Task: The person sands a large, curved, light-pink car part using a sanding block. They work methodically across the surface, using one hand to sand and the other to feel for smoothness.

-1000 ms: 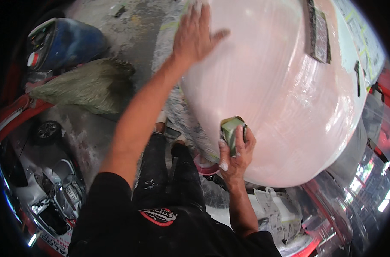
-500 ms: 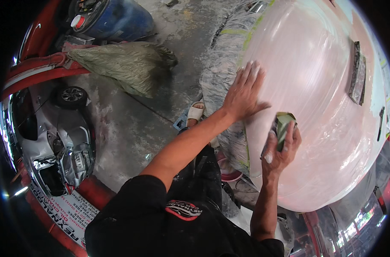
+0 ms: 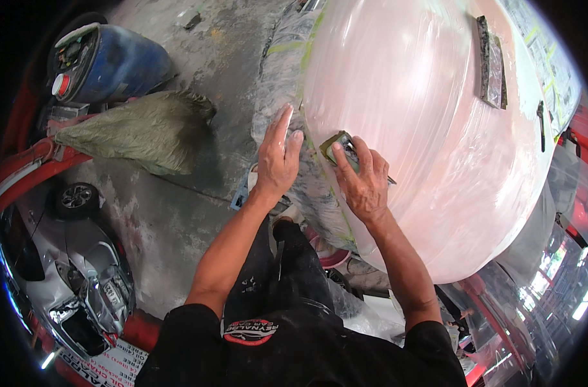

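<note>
A large rounded car panel (image 3: 397, 90), coated pale pink and white, fills the right side, and its surface looks wet or glossy. My right hand (image 3: 366, 187) grips a small sanding block (image 3: 336, 143) with greenish sandpaper around it, on the panel near its left edge. Part of the block is hidden under the fingers. My left hand (image 3: 278, 164) hovers beside that edge, over crumpled masking film (image 3: 281, 80). Its fingers are stretched out with whitish dust on them, and nothing is in it.
A long dark sanding board (image 3: 492, 64) and a slim black tool (image 3: 541, 126) lie on the panel's far right. At left are a blue drum (image 3: 129, 61), an olive cloth cover (image 3: 139, 132) over a red frame, and a damaged grey car (image 3: 81, 258).
My left hand has come off the panel and moved left, over the masking film. My right hand has carried the sanding block leftward to the panel's edge. The head view has shifted.
</note>
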Tool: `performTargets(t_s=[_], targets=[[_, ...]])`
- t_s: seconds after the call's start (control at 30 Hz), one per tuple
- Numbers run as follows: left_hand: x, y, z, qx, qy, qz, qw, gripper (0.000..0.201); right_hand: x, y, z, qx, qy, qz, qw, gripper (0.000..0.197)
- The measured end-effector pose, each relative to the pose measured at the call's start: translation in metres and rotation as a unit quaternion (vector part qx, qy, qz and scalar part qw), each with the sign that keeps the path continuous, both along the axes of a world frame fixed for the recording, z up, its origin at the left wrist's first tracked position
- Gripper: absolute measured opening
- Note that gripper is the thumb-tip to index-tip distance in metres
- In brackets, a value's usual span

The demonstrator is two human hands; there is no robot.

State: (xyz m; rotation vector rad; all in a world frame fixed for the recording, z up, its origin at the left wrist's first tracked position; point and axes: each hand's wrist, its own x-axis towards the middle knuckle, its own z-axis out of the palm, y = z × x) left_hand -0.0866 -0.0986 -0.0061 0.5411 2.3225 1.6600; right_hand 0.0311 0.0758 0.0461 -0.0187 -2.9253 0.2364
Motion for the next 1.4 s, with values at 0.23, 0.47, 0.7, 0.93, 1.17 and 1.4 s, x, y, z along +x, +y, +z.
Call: performTargets(t_s=[0.23,0.47,0.7,0.93,1.17,1.4], targets=[[0.010,-0.009,-0.019,-0.015,-0.005,-0.051,0.999,0.051,-0.176,0.069,0.019,0.054,0.066,-0.044,0.995,0.057],[0.010,-0.022,-0.013,-0.020,-0.032,-0.039,0.999,0.046,-0.085,0.018,-0.006,-0.017,0.033,-0.012,0.999,0.068],[-0.017,0.000,-0.005,0.004,0.026,-0.067,0.997,0.046,-0.196,0.082,0.017,0.033,0.039,-0.063,0.997,0.059],[-0.041,-0.005,0.008,-0.020,0.069,-0.035,0.997,0.045,-0.133,0.024,-0.001,-0.027,0.060,-0.040,0.997,0.062],[-0.041,0.012,0.007,-0.004,0.078,-0.078,0.994,0.044,-0.178,0.083,0.011,0.009,0.082,-0.033,0.996,0.062],[-0.050,0.028,0.013,-0.014,0.065,-0.060,0.996,0.043,-0.155,0.059,0.004,-0.020,0.098,-0.101,0.990,0.069]])
